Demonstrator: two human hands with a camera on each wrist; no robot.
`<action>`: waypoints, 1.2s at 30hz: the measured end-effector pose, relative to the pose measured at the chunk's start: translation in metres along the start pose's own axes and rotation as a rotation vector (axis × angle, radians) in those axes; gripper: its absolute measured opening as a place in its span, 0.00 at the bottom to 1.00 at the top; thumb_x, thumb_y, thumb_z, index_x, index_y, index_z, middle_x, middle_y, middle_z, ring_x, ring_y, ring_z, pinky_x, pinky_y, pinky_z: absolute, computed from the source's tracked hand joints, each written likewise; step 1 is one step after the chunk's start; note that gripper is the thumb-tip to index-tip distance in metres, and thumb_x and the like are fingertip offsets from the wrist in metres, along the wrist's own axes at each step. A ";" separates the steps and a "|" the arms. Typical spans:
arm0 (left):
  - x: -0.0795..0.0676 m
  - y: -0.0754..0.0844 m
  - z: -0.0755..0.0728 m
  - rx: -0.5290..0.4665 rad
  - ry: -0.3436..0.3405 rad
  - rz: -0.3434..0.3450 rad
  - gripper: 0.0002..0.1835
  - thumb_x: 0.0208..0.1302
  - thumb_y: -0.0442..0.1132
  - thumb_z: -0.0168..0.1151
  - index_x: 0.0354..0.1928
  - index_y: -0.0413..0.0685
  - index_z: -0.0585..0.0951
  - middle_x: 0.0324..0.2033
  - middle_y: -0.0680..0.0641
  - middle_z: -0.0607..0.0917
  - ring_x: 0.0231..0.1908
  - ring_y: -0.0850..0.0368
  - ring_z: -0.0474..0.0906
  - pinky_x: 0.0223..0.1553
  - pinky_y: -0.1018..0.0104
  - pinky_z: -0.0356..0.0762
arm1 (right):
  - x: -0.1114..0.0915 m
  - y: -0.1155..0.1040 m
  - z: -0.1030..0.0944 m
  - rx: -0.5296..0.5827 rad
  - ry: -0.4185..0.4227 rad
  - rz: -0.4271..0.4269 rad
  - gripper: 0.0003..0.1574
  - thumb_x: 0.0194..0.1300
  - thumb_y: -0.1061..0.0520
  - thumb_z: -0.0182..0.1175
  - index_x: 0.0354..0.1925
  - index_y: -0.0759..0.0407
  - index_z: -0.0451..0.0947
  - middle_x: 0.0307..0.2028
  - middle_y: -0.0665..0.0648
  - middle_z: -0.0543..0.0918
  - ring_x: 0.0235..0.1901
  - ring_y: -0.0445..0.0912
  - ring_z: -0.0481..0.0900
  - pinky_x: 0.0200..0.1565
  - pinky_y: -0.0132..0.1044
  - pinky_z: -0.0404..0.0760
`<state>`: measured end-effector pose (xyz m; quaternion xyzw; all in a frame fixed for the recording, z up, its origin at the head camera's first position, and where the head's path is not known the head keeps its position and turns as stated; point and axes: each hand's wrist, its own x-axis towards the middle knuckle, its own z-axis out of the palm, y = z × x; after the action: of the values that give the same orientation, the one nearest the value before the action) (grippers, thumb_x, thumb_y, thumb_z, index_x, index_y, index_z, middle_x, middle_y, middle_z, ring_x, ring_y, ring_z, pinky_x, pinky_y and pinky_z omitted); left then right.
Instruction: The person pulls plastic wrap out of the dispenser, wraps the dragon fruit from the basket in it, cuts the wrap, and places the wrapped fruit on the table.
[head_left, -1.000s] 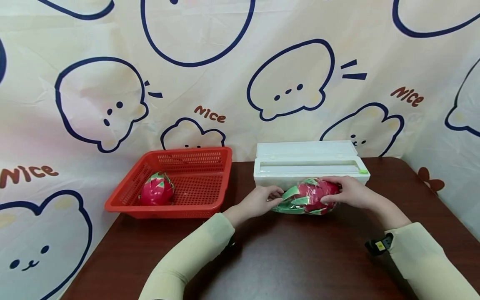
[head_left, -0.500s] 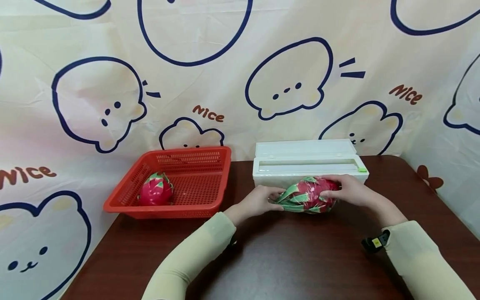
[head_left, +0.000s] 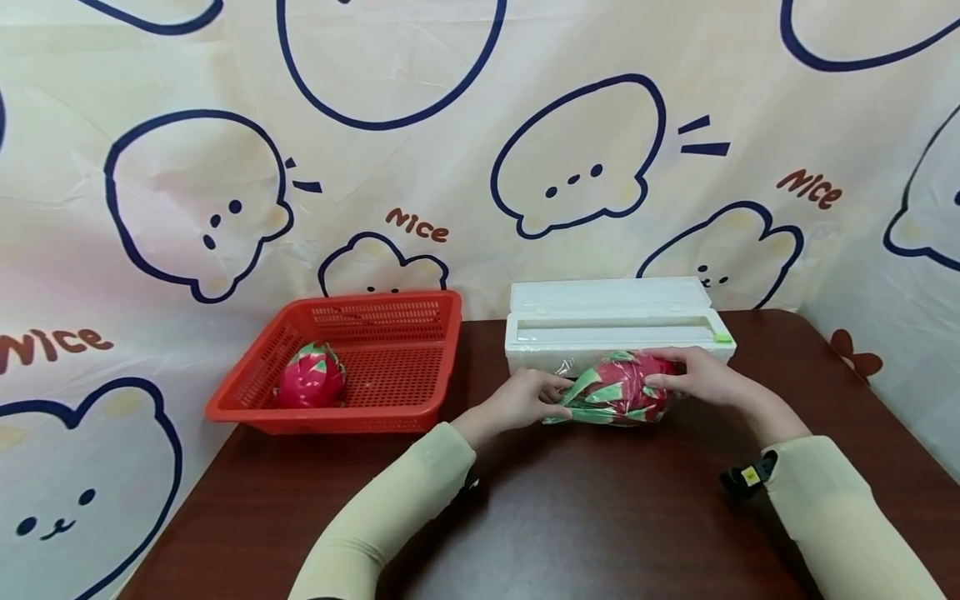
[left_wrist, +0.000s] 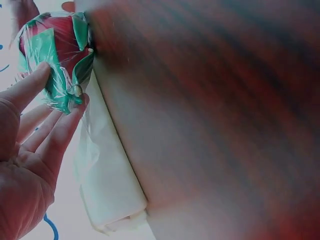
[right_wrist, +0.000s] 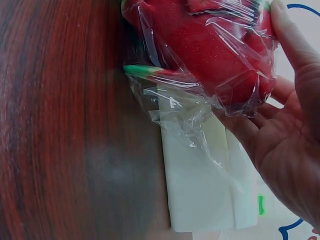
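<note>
Clear film (right_wrist: pixel 192 125) covers the dragon fruit (head_left: pixel 622 390), held just in front of the white box (head_left: pixel 532 361), right of centre on the bench (head_left: pixel 585 500) and nearer its far edge. Tucking that wrap snug looks like the step in hand. To do it well, begin at the left: gather the bunched film around the leafy end and draw it gently close, so the green tips bend rather than poke through. Then smooth the wrinkles along the middle. At the right, steady the rounded end without squeezing and fold in the loose flap that hangs beside it; too hard a pull would probably tear the film.

Left fingers (left_wrist: pixel 64 131) pinch the leafy end, thumb on the near side, the others on the side towards the bench's far edge. From there the body spans the gap between the hands, lying roughly along that edge; whether its underside touches the bench cannot be told. Right fingers (right_wrist: pixel 241 129) grasp the rounded end, again with the thumb nearer and the rest on the far side.
</note>
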<state>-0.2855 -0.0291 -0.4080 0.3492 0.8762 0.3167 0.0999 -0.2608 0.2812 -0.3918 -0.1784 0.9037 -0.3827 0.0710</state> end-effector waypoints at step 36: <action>-0.008 -0.007 -0.012 0.176 -0.064 0.074 0.30 0.59 0.51 0.70 0.61 0.49 0.76 0.44 0.53 0.85 0.43 0.65 0.79 0.48 0.72 0.74 | -0.019 -0.017 -0.017 -0.054 0.091 -0.001 0.35 0.71 0.44 0.56 0.67 0.63 0.65 0.57 0.73 0.73 0.54 0.70 0.72 0.46 0.58 0.79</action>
<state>-0.2883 -0.0449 -0.4035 0.3989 0.8835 0.2304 0.0852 -0.2428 0.2891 -0.3678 -0.1630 0.9159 -0.3660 0.0248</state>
